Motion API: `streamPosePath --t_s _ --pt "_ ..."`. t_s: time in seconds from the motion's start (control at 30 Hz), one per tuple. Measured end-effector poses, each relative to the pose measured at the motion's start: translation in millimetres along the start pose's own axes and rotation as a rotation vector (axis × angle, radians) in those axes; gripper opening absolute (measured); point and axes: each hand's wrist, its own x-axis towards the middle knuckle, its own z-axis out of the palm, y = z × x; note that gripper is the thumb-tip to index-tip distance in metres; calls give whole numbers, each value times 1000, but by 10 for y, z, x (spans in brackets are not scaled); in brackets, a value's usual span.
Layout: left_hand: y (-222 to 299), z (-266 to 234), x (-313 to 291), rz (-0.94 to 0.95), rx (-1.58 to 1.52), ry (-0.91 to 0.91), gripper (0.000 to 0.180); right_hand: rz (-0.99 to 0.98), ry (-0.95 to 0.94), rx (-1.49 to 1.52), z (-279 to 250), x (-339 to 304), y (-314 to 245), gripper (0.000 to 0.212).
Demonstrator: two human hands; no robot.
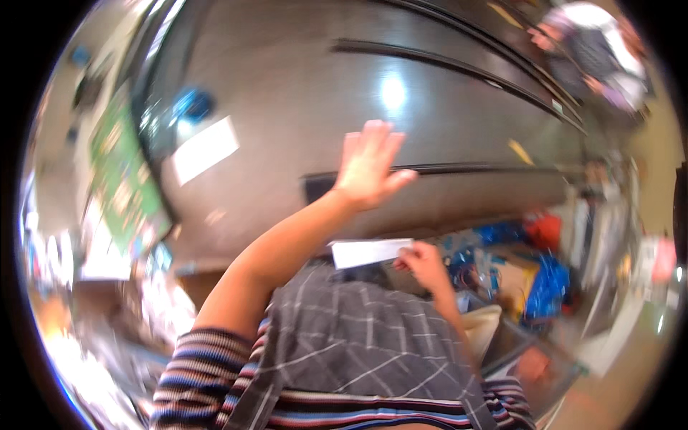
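White strip is pinched at its right end by the right hand, before the checked apron; left hand is spread wide near the black bar. Strip is best kept flat, uncreased.

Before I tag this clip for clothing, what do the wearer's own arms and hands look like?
The left hand and right hand are bare, with no gloves visible. The left sleeve has dark, pale, blue and reddish stripes and ends around the elbow; the right sleeve shows similar stripes. Blur hides finer details.
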Motion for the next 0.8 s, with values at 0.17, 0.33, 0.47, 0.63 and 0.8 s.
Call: streamPosePath --t_s 0.17,0.33,0.47,0.63,0.8 --pt "10 -855 -1077 -162 -375 -400 61 -266 -163 -58 657 415 -444 17" --pt "-456 -1431 -2559 -759 -191 190 32 -677 -170 -459 1826 744 -939 27" --pt "-1368 -2248 -4416 -1129 327 645 33 -971 -230 -813 2651 1122 -1190 19" --pt "-1342 -2683 -4872 -1013 1183 841 53 -1204 -37 -1027 3206 1384 -1041 9" --pt "-1171 -1522 -3252 -716 463 574 50 -1016 -22 -591 2770 1250 -881 5"
